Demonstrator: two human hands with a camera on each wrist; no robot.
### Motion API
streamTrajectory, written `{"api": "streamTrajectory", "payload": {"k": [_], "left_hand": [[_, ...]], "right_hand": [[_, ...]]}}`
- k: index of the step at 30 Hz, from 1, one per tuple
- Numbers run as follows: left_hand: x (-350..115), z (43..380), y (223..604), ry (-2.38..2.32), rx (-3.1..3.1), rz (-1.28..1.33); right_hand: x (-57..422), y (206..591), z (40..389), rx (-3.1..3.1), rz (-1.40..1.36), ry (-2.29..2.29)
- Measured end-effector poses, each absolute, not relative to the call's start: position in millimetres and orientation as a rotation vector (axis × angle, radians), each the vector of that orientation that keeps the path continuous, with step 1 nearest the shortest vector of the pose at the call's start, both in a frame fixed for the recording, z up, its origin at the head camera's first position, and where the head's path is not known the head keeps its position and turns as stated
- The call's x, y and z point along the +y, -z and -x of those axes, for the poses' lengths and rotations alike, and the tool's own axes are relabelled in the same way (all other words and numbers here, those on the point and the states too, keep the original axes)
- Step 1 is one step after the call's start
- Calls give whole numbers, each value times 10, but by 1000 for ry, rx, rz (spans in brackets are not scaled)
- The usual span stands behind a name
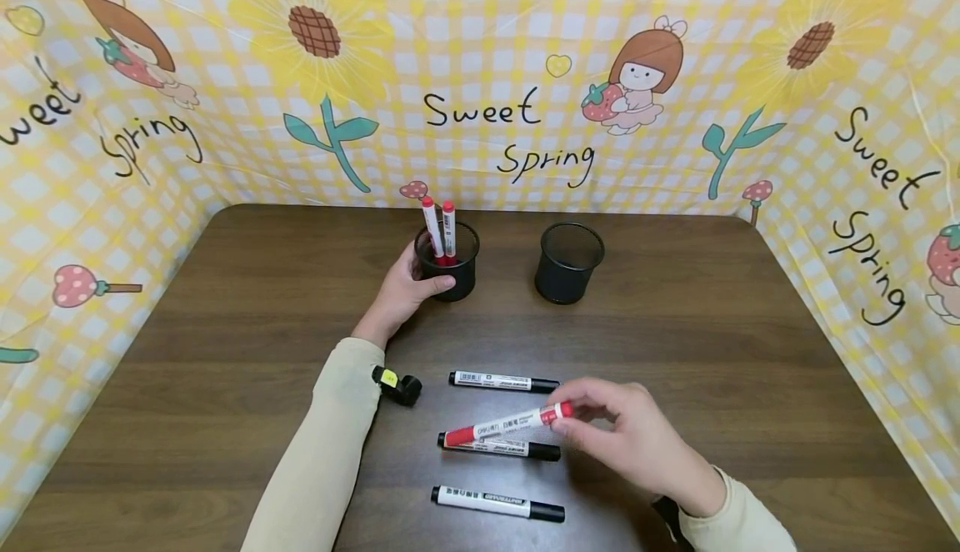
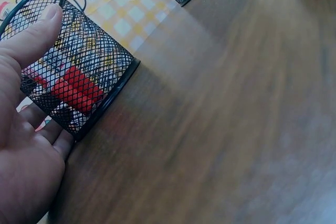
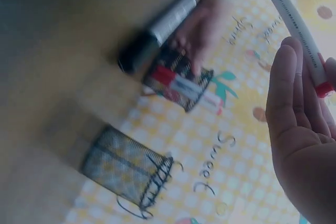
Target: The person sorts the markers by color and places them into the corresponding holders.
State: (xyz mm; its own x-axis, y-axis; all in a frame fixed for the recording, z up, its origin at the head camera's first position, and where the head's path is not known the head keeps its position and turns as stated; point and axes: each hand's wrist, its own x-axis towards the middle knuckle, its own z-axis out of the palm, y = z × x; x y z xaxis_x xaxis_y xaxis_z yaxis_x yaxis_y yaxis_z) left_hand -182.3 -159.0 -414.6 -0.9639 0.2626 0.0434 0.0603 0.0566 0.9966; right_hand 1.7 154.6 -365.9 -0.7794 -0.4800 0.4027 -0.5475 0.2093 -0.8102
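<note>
In the head view my left hand grips a black mesh pen cup from its left side, thumb across the front. Two red-and-white markers stand in that cup, red caps down, as the left wrist view shows through the mesh. My right hand pinches the end of another red whiteboard marker between thumb and fingers. It is held above the table, its red cap pointing left, partly covering a black marker below. The right wrist view shows the held marker too.
A second black mesh cup stands to the right with nothing visible inside. Two more black markers lie on the wooden table: one farther back, one nearest me. A yellow checked cloth rises behind the table and at both sides.
</note>
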Motion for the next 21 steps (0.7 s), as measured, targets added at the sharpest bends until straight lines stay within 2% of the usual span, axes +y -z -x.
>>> {"api": "streamTrajectory", "payload": {"k": [12,21], "left_hand": [[-1606,1835,4182,-2045,2185,-348],[-1590,1856,4206,-2079,2165,-374]], "right_hand": [[1518,3251,492,-2281,-968,-1755],[1364,3082,932,-2243,-921,-1832]]}}
